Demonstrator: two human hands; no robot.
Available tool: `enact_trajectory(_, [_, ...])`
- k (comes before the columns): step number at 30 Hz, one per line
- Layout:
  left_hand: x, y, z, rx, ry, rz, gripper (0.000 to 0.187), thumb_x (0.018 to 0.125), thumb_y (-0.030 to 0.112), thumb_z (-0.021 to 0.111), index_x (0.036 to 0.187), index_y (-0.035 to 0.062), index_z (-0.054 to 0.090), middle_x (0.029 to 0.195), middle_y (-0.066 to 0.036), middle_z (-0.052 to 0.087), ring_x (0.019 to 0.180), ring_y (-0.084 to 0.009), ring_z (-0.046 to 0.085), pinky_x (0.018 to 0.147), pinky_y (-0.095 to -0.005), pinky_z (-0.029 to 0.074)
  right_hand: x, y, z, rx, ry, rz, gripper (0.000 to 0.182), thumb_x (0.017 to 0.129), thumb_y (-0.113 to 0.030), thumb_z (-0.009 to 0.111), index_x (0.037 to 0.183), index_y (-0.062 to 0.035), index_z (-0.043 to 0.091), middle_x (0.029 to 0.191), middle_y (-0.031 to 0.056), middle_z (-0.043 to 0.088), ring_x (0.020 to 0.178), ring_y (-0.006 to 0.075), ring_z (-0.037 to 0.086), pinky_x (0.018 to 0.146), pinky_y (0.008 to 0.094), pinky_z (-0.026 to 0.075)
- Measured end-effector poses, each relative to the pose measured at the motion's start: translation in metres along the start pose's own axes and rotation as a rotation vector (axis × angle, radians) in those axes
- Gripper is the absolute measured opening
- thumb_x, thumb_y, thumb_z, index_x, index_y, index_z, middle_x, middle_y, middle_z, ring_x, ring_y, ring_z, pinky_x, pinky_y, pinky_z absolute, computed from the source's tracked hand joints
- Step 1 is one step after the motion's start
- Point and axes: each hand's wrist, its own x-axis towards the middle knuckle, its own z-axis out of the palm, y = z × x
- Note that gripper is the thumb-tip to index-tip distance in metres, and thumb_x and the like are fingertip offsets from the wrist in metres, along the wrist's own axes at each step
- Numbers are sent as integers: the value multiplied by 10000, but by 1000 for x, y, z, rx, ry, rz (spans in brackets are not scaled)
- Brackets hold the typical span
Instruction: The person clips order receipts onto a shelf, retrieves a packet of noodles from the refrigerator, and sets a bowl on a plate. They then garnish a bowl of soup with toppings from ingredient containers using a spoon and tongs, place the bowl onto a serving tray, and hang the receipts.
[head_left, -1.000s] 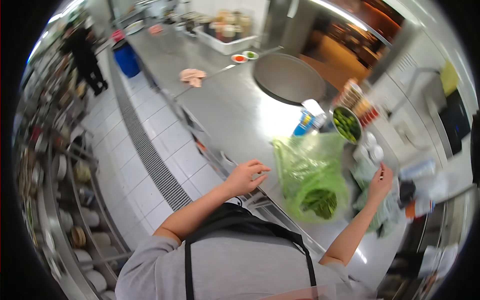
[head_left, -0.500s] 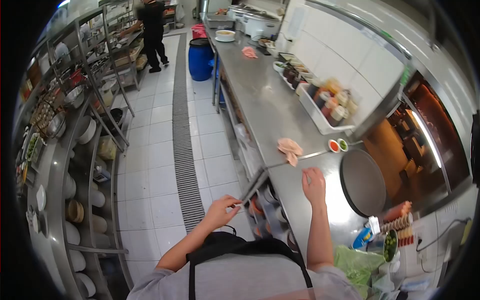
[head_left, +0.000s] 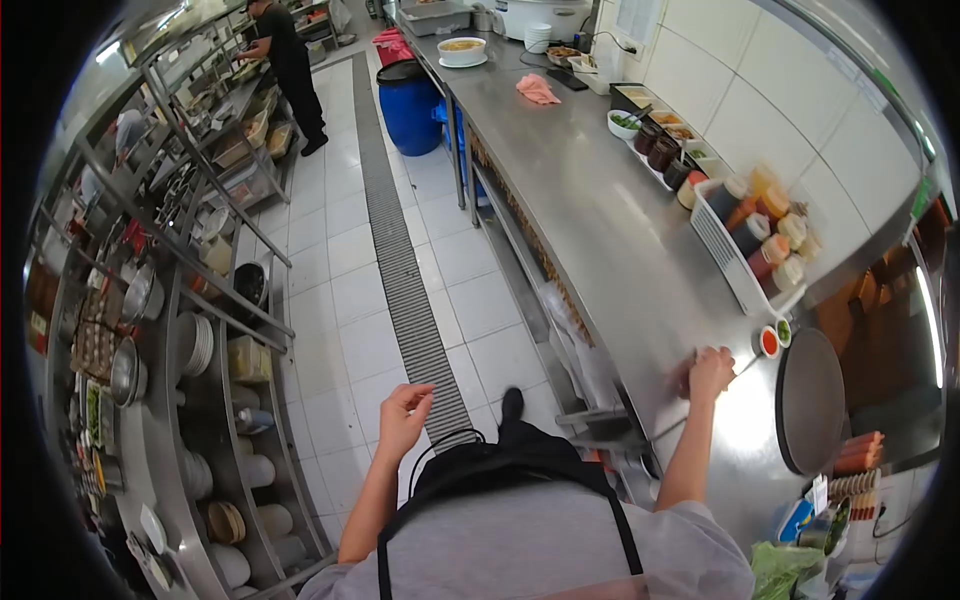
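My left hand point(head_left: 404, 412) hangs over the tiled floor, loosely curled with a small gap between thumb and fingers, and nothing shows in it. On the steel counter point(head_left: 600, 235), my right hand point(head_left: 712, 372) is closed around a pink cloth point(head_left: 682, 378), mostly hidden under the fingers and blurred. Close beyond that hand stand a small cup of red sauce point(head_left: 768, 341) and a small cup of chopped greens point(head_left: 783, 332). A round dark tray point(head_left: 811, 400) lies to their right.
A white basket of sauce bottles point(head_left: 735, 255) stands by the wall. Farther back are another pink cloth point(head_left: 538, 90) and a bowl on a plate point(head_left: 462, 52). A blue barrel point(head_left: 410, 115) stands beside the counter. Shelves of dishes point(head_left: 195, 400) line the left; another person point(head_left: 285, 70) stands there.
My right hand has come down onto the pink cloth near the sauce cups and closed on it. My left hand has curled more. The view has shifted, and a foot now shows below.
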Motion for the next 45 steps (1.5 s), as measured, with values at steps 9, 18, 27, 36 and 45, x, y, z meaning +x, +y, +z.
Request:
enact_trajectory(9, [244,18,25,-24,-79,29,167,779,47,554,938,26,603,688,-29,546,638,-79,540,566,-206,429,183,-184,94,554,298,-311,261,660,-90,594,917,-71,560,1033,154,500,991,316,460,853,417,370])
enact_trajectory(18, [504,-16,0,-321,79,-21,333,811,99,513,1135,27,478,773,-26,551,684,-87,534,607,-208,449,366,-494,102,844,75,-631,285,704,-153,611,975,-71,584,1086,173,490,1019,323,450,873,399,362])
enact_trajectory(27, [868,-8,57,-764,-151,-275,458,840,132,463,1243,-11,297,981,-164,555,870,-210,568,765,-279,468,542,-652,219,752,208,-655,421,727,-231,599,1098,-62,494,1177,165,418,1059,350,408,892,424,337])
enact_trajectory(36, [1090,-19,151,-713,83,-399,472,800,16,396,1193,98,147,906,-206,524,599,-245,600,458,-289,517,533,-665,236,329,59,-419,505,735,-339,569,1173,-111,463,1230,179,385,1152,340,340,939,440,291])
enact_trajectory(45, [1096,-4,140,-534,2,-419,434,755,-85,365,1154,67,285,892,-178,555,650,-271,614,495,-296,545,529,-661,230,459,97,-444,389,691,-221,589,1047,-77,526,1186,153,430,1080,345,406,883,431,355])
